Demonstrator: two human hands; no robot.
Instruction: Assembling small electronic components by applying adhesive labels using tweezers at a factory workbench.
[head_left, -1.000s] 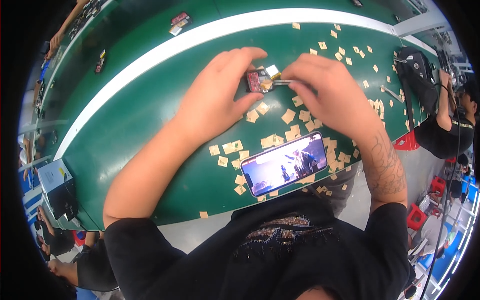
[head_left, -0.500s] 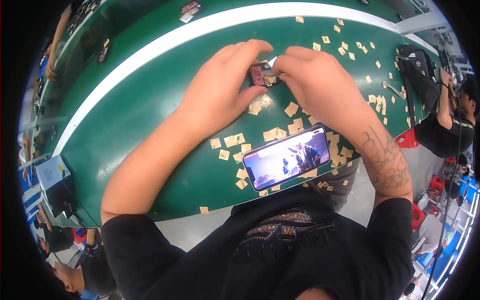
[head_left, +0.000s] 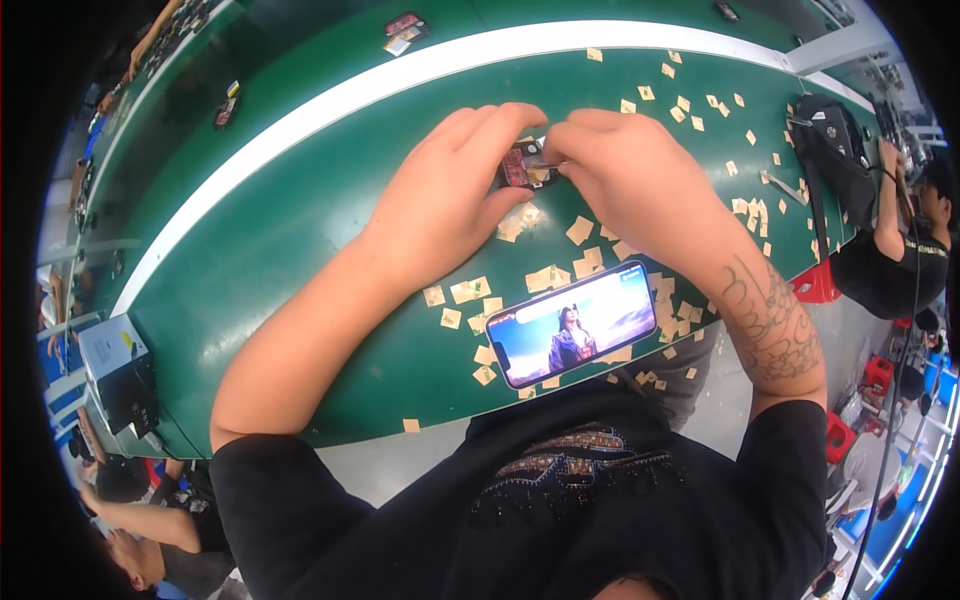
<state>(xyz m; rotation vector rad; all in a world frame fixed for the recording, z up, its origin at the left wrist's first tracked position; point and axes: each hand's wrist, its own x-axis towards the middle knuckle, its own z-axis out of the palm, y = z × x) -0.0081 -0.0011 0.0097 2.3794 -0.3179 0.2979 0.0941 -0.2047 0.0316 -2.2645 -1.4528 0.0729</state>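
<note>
Small dark component with a reddish face sits pinched between both hands just above the centre of the frame, over the green table.

Green table fills most of the upper half, curving from the left edge to the upper right, with a white stripe running along its far side. Nothing here works as a container; the loose pieces lie straight on the green surface.

Next in size, the left hand comes in from the lower left, its thumb and curled fingers closed on the component's left side. The right hand comes from the lower right, forearm tattooed, fingertips narrowed to a pinch on a thin metal tool whose tip touches the component.

A smartphone lies flat below the hands, near the table's front edge, screen lit with a video picture.

Small tan paper squares are scattered around the phone, under the hands and toward the upper right.

At the right edge another person in black sits beside a dark bag. A grey box stands at the lower left, and a few small dark devices lie beyond the stripe at the top.
</note>
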